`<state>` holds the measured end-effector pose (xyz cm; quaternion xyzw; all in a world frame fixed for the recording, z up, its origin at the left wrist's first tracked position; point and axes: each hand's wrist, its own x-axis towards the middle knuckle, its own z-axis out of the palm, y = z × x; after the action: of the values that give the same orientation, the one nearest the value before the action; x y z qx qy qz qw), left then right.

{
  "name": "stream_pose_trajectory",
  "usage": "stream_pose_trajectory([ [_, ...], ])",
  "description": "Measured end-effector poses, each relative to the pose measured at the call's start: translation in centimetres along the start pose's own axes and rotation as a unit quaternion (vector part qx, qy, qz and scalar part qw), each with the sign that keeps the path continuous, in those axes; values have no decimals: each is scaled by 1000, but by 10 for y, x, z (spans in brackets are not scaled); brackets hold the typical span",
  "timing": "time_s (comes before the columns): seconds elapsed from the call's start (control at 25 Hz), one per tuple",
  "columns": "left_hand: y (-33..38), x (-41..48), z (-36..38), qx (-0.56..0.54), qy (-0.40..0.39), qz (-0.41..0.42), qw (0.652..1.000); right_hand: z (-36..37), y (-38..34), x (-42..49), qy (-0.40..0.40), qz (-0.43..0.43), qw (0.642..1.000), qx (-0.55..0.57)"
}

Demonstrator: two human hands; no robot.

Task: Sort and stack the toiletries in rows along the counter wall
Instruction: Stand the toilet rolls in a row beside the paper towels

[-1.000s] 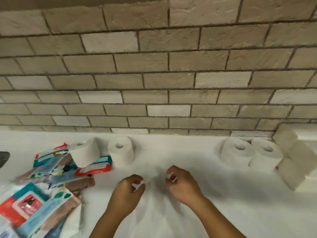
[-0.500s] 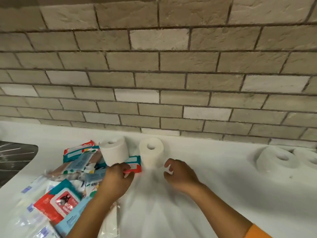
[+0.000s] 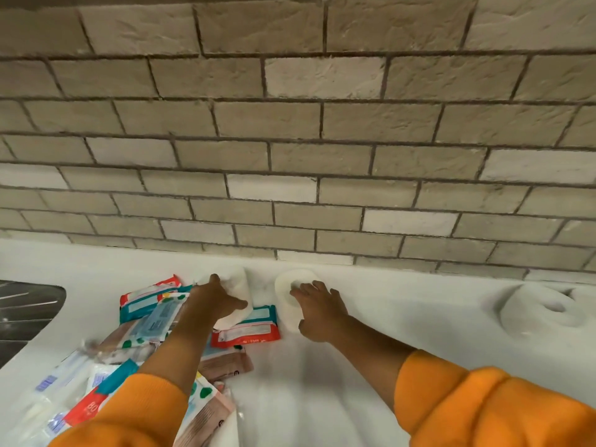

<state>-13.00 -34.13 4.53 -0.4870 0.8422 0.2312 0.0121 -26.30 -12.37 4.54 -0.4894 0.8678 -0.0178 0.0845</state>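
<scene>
Going left to right. The sink drainer (image 3: 29, 304) sits well left of the pile of wet-wipe packs (image 3: 151, 330), and that pile is my reference for everything else. It's a jumbled mess, not sorted yet.

At the pile's back right edge is the left toilet roll (image 3: 238, 283), its near end over a red-and-teal wipe pack (image 3: 248, 329). The left hand (image 3: 219, 300) is wrapped round it, fingers over the top and thumb on the near side.

Just right of the pile, on the bare white counter (image 3: 403, 304), stands the right toilet roll (image 3: 287, 304). The right hand (image 3: 319, 309) has it too — fingers over the top end, thumb tucked against the side.

Well right of the pile, two more toilet rolls (image 3: 538, 309) already sit together near the brick wall (image 3: 290, 124).

What's changed: a second ago both hands were out on the open counter in front of the pile, touching neither roll; half a second ago they were only reaching. Now each has one. My guess is both rolls go right to join that pair — the pile comes after.
</scene>
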Motion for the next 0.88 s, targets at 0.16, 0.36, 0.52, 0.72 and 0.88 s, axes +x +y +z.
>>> stream_pose_trajectory([
  [0.16, -9, 21, 13, 25, 2, 7, 1000, 12, 14, 2, -6, -10, 1000, 19],
  [0.36, -15, 29, 27, 2, 33, 13, 999, 15, 15, 6, 19, -11, 999, 26],
  [0.52, -13, 17, 27, -12, 71, 58, 996, 21, 9, 10, 38, 19, 999, 12],
  [0.72, -15, -5, 35, 2, 149, 103, 983, 28, 11, 5, 66, 58, 996, -13],
  [0.88, -11, -27, 38, -28, 163, 142, 976, 33, 18, -12, 89, 53, 992, 66],
])
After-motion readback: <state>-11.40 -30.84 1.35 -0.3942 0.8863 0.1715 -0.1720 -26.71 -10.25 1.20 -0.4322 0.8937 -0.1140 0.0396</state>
